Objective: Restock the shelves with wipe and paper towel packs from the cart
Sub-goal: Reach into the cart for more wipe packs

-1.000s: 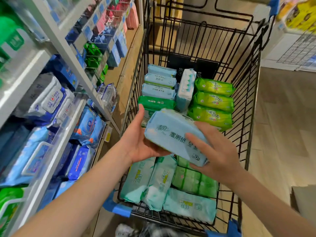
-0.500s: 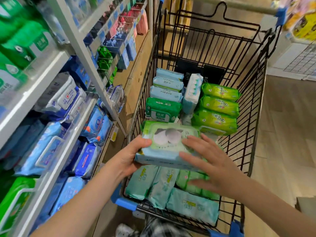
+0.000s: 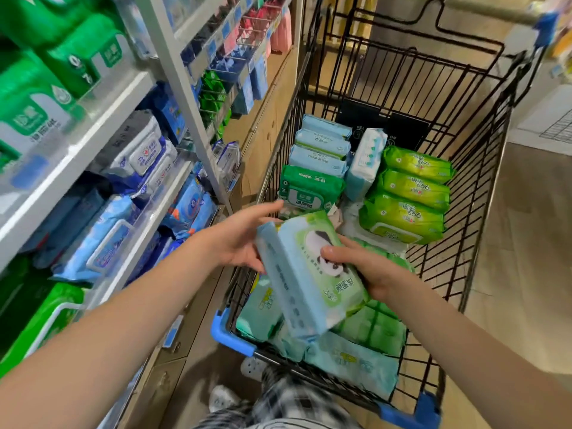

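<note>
A pale blue and green wipe pack with a panda picture is held tilted above the near end of the black wire cart. My right hand grips its right side, thumb on the panda face. My left hand lies open against the pack's left edge, fingers stretched toward the cart. Inside the cart lie several more packs: light blue ones at the back, a dark green one, lime green ones on the right and mint ones at the near end.
Shelves on the left carry green packs on top and blue and white wipe packs below. Hanging goods fill the racks farther along. Wooden floor lies right of the cart. My checked trousers and shoe show at the bottom.
The pack has turned from lying flat to tilted on edge. My right hand has gone from resting on top to gripping its right side, and my left hand has opened along its left edge.
</note>
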